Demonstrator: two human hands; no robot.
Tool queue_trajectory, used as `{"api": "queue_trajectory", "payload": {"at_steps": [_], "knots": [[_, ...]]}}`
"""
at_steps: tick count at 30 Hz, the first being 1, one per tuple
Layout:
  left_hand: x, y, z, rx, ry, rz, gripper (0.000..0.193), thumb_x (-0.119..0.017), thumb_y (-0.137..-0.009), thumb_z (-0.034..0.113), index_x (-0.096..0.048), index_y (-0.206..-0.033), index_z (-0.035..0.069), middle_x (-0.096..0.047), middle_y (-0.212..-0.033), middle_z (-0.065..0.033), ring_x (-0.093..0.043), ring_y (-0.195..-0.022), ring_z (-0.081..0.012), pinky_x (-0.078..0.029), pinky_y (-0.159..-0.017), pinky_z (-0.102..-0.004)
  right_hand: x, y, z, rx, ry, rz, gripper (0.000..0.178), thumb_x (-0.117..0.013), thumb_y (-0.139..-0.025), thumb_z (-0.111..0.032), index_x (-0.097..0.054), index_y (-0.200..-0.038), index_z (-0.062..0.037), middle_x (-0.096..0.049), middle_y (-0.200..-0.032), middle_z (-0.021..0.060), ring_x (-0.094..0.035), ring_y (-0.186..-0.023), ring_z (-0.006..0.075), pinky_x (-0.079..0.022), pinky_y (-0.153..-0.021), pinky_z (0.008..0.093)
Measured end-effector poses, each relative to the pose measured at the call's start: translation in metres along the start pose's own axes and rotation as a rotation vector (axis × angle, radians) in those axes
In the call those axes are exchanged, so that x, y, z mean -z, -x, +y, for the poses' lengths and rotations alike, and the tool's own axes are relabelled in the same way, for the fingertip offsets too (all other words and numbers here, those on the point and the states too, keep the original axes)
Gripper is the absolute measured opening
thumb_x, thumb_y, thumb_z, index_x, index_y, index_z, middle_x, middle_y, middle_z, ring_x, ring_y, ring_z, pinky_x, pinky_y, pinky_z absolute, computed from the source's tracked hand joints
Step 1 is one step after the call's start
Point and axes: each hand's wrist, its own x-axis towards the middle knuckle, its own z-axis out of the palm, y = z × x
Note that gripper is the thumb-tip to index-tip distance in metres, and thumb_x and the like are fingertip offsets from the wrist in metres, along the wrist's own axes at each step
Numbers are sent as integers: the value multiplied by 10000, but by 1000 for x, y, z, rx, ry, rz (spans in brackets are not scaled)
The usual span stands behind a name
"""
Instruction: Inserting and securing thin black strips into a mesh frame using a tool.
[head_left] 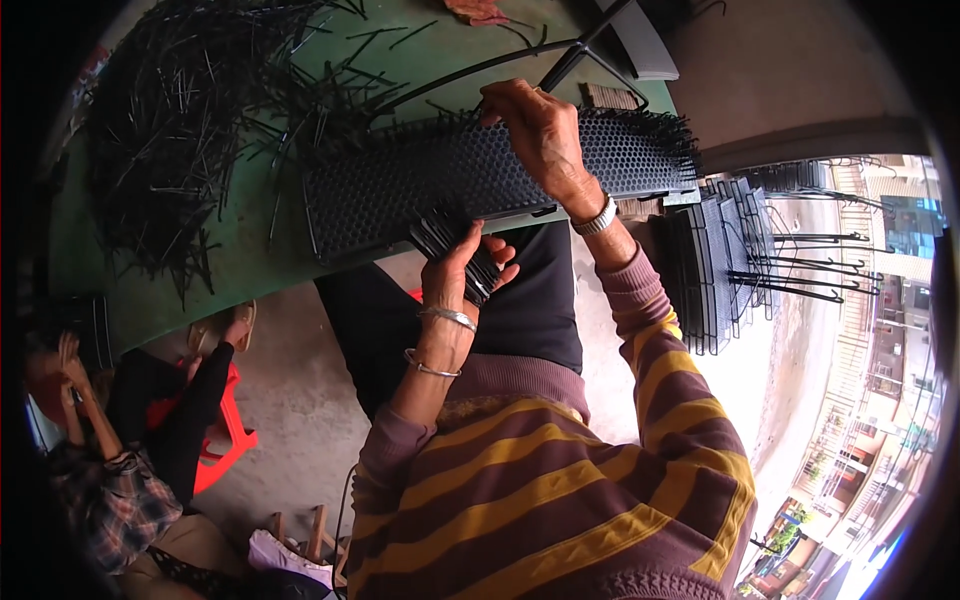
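A long black panel (pixel 400 190), dotted with rows of round holes, lies across the green table (pixel 150 308) in front of me. Thin black sticks stand up along its far edge, densest toward the right end. My left hand (pixel 455 268) is closed around a bundle of thin black sticks (pixel 434 236) at the panel's near edge. Over the middle of the panel, my right hand (pixel 547 135) is bent down with its fingertips pinched together near the far rows. Whatever those fingers hold is too small or hidden to make out.
A large heap of loose black sticks (pixel 170 140) covers the table's left side. Bent black rods (pixel 480 68) cross behind the panel. Stacked black wire-edged panels (pixel 705 260) with hooks stand at right. Another person (pixel 115 495) sits at lower left by a red stool (pixel 238 430).
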Motion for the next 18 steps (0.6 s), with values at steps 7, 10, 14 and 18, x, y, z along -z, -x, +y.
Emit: {"api": "queue_trajectory", "payload": {"at_steps": [7,10,14,18], "knots": [[-7,12,6,-68,-28,-29,179,-662,-930,249,-644,-973,76,-662,-769,-70,-601,-597,-136,-505,-520,-285,0,-6,-1,89,-45,-127,204,-555,-882,57,-663,-1048,9,-697,-873,106,-708,-767,182,-548,-674,277],[-14,18,9,-61,-24,-5,186,-659,-931,238,-640,-966,57,-659,-761,-77,-572,-566,-129,-457,-487,-258,-2,-4,3,-4,-107,-60,214,-552,-874,64,-665,-1047,9,-694,-872,99,-704,-768,187,-549,-683,277],[-17,20,8,-102,-48,1,197,-660,-928,228,-636,-952,34,-655,-735,-82,-569,-556,-135,-461,-484,-260,-4,-6,11,114,0,-82,217,-583,-860,39,-676,-1047,-20,-678,-849,84,-683,-767,208,-540,-698,300],[-26,24,11,-150,-73,46,227,-663,-922,222,-644,-871,1,-639,-686,-85,-561,-522,-144,-441,-460,-251,-6,-7,14,224,251,-53,196,-667,-822,-46,-720,-1002,-102,-644,-830,57,-633,-773,232,-507,-688,331]]}}
